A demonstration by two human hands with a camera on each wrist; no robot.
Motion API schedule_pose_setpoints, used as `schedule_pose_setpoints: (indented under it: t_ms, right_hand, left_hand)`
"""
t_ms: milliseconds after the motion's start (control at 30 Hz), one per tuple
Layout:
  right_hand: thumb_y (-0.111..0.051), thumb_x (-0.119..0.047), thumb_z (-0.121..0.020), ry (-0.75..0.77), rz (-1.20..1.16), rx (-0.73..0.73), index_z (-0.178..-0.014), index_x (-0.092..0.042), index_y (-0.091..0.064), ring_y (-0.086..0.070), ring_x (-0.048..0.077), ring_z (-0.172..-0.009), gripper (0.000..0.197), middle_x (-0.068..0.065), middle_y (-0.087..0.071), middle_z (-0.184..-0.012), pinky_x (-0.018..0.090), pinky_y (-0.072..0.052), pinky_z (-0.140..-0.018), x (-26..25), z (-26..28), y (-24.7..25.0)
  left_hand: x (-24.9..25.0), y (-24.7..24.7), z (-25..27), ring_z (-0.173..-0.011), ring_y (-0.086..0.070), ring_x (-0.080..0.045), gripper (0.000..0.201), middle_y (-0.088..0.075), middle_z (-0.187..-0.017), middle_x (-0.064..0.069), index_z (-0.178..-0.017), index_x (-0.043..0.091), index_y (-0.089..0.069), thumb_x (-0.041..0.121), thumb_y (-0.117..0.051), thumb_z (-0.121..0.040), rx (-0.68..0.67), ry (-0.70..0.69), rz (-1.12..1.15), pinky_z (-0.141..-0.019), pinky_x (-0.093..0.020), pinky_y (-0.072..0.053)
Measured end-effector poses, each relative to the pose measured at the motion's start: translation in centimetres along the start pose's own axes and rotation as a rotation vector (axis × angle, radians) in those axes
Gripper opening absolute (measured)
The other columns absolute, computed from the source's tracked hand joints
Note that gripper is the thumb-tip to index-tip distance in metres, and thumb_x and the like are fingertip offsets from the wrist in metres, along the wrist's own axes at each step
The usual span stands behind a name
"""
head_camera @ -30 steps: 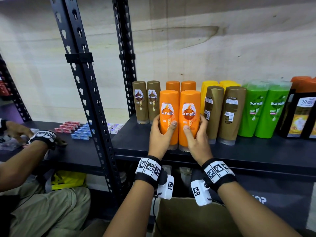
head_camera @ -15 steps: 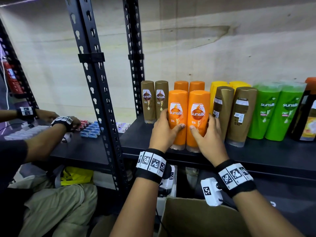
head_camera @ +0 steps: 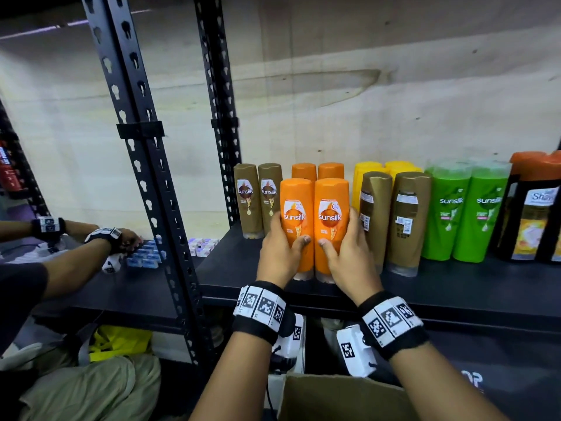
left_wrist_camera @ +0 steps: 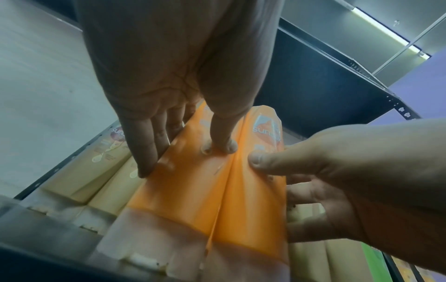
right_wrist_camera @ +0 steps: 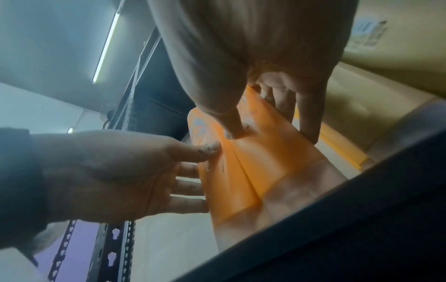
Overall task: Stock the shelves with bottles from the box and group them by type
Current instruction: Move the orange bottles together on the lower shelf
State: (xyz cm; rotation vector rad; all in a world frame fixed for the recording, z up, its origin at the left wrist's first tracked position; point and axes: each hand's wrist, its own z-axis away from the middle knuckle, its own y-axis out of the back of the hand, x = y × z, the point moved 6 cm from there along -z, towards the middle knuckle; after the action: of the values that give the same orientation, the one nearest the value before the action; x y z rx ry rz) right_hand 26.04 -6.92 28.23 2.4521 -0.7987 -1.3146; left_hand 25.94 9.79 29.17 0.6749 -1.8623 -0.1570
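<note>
Both hands (head_camera: 280, 256) (head_camera: 349, 259) curled (thumbs seemingly pressing forward).

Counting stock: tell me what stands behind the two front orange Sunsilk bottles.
Behind the front orange Sunsilk bottles, two more orange bottles show only their tops. Their bodies and labels are covered, as is anything further back.

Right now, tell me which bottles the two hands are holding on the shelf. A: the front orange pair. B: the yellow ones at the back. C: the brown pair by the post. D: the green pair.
A: the left hand and right hand each grip one of the front orange bottles standing together on the shelf.
</note>
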Motion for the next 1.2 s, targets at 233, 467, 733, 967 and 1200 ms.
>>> schedule_pose_setpoints:
  t_ms: [233,467,733,967,1200]
  right_hand:
    - [-0.06,-0.033,-0.098,-0.114,0.018,-0.002,-0.157,-0.023,-0.002,-0.044,0.033,-0.136,0.083,0.007,-0.028,-0.158,0.055,-0.047,-0.103,0.5,-2.5,-1.6]
    - [-0.062,-0.023,-0.097,-0.178,0.002,-0.017,-0.157,-0.02,-0.006,-0.046,0.035,-0.135,0.082,0.013,-0.034,-0.155,0.053,-0.044,-0.106,1.4,-5.1,-2.2]
    - [-0.061,-0.022,-0.098,-0.285,0.024,-0.031,-0.156,-0.025,0.0,-0.051,0.036,-0.131,0.084,0.014,-0.041,-0.149,0.056,-0.045,-0.105,1.8,-6.7,-3.1]
    - [-0.059,-0.021,-0.098,-0.338,0.033,-0.04,-0.157,-0.026,0.004,-0.05,0.035,-0.132,0.086,0.013,-0.04,-0.151,0.056,-0.044,-0.106,1.8,-7.4,-3.7]
    - [-0.061,-0.02,-0.097,-0.357,0.03,-0.065,-0.157,-0.025,0.005,-0.05,0.034,-0.131,0.089,0.013,-0.04,-0.15,0.055,-0.043,-0.107,1.7,-7.7,-3.7]
  left_hand:
    - [0.3,-0.8,-2.2,-0.13,-0.054,-0.032,0.07,-0.053,-0.145,-0.008,-0.15,0.021,-0.027,0.032,-0.068,-0.095,-0.024,0.052,-0.027,-0.106,-0.048,-0.045]
    - [0.6,-1.8,-4.8,-0.133,-0.051,-0.033,0.074,-0.05,-0.148,-0.01,-0.153,0.019,-0.021,0.029,-0.067,-0.096,-0.095,0.128,-0.057,-0.111,-0.047,-0.041]
    - [0.3,-2.7,-6.3,-0.132,-0.052,-0.035,0.071,-0.051,-0.147,-0.01,-0.153,0.024,-0.022,0.03,-0.066,-0.097,-0.093,0.19,-0.059,-0.11,-0.052,-0.043]
    - [-0.1,-3.4,-7.2,-0.134,-0.051,-0.037,0.072,-0.051,-0.148,-0.011,-0.153,0.026,-0.023,0.03,-0.066,-0.097,-0.057,0.214,-0.055,-0.11,-0.054,-0.04]
    - [-0.5,-3.7,-7.8,-0.134,-0.051,-0.037,0.071,-0.051,-0.148,-0.012,-0.155,0.024,-0.023,0.029,-0.065,-0.097,-0.057,0.205,-0.065,-0.11,-0.054,-0.04]
